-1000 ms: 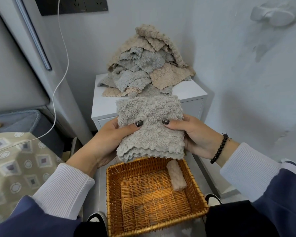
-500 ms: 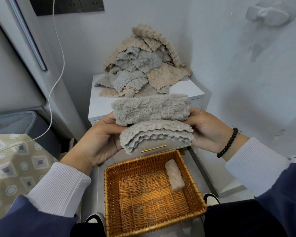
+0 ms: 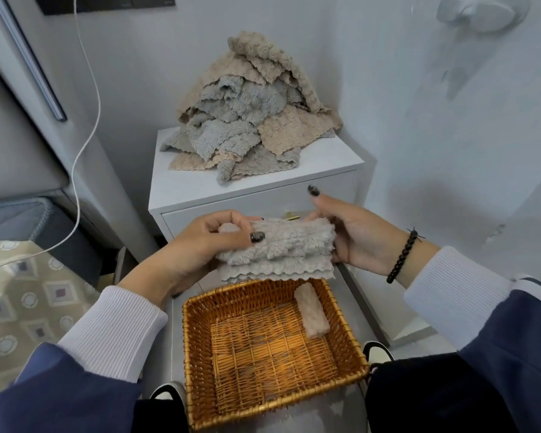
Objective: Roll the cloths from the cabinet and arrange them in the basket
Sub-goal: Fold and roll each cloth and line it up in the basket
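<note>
Reaching in from the lower left with its white ribbed cuff (image 3: 116,331) showing below a dark blue sleeve, the left hand (image 3: 200,245) sits palm-down above the near rim of the golden-brown woven wicker basket (image 3: 200,354). Its fingers are curled round the left end of a fluffy grey cloth folded into a long band (image 3: 281,248), the thumb lying across the front of the fabric and a rolled tuft of the cloth showing inside the curl of the fingers.

The right hand (image 3: 353,232) comes in from the lower right, wrist bent, a black beaded bracelet (image 3: 402,256) just behind it. Its palm faces the right end of the cloth and touches it. One finger is raised and straight, clear of the fabric; the others are hidden behind the cloth, so I cannot tell whether they clamp it.

The cloth spans the gap between the two sets of fingers, its scalloped lower edges hanging just under them and overlapping the basket's far rim in this view.

Below the right fingers, a small pale beige rolled cloth (image 3: 312,310) lies against the basket's right wall. Beyond both hands, a heap of loose grey and beige cloths (image 3: 247,120) rests on a white cabinet (image 3: 325,157).
</note>
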A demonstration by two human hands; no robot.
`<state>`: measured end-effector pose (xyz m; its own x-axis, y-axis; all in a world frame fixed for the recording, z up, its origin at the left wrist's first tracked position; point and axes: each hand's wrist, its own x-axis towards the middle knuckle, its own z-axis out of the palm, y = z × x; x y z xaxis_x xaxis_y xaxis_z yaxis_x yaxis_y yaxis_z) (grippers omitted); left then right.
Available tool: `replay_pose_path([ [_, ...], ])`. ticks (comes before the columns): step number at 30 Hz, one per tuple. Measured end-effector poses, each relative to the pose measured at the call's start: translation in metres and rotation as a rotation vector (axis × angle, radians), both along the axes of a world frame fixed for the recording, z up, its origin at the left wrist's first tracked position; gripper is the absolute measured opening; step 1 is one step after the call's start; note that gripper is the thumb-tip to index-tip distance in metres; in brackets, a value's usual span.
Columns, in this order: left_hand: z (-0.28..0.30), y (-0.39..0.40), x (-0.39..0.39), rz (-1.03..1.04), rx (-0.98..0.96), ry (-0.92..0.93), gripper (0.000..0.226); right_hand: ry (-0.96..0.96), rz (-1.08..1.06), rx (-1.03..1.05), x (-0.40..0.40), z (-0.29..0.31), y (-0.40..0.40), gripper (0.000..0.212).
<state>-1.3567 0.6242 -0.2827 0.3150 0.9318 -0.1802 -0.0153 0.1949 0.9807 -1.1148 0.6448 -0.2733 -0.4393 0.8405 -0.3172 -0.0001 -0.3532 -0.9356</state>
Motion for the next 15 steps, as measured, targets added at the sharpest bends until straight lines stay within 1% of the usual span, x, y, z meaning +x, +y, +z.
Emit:
replay_pose_path([
  [1,-0.001,0.0,0.001,-0.018,-0.011,0.019,0.027,-0.058,0.008,0.042,0.002,-0.002,0.0,0.032],
  [2,-0.003,0.001,0.001,-0.042,-0.029,0.051,0.042,-0.15,0.02,0.104,0.004,-0.005,0.001,0.017],
  [3,-0.005,0.002,0.002,-0.068,-0.056,0.102,0.058,-0.269,0.042,0.186,0.007,-0.01,0.002,0.013],
  [4,-0.008,0.003,0.001,-0.101,-0.084,0.182,0.073,-0.389,0.076,0.264,0.009,-0.016,0.004,0.017],
  [5,-0.011,0.004,0.002,-0.144,-0.106,0.291,0.083,-0.488,0.12,0.317,0.011,-0.021,0.003,0.024],
  [6,-0.015,0.005,0.003,-0.192,-0.113,0.429,0.087,-0.571,0.172,0.339,0.011,-0.027,0.002,0.034],
  [8,-0.027,0.006,0.008,-0.291,-0.064,0.725,0.082,-0.729,0.298,0.345,0.01,-0.043,-0.005,0.056],
  [9,-0.033,0.007,0.013,-0.336,-0.027,0.829,0.075,-0.801,0.358,0.347,0.009,-0.052,-0.009,0.063],
  [10,-0.04,0.007,0.018,-0.375,0.006,0.891,0.068,-0.85,0.407,0.346,0.008,-0.061,-0.014,0.066],
  [12,-0.05,0.007,0.033,-0.442,0.058,0.949,0.062,-0.886,0.492,0.33,0.006,-0.08,-0.022,0.06],
  [14,-0.055,0.008,0.048,-0.479,0.119,0.982,0.065,-0.885,0.561,0.293,0.008,-0.095,-0.029,0.056],
  [15,-0.057,0.009,0.054,-0.493,0.151,0.98,0.066,-0.865,0.575,0.259,0.01,-0.102,-0.033,0.058],
])
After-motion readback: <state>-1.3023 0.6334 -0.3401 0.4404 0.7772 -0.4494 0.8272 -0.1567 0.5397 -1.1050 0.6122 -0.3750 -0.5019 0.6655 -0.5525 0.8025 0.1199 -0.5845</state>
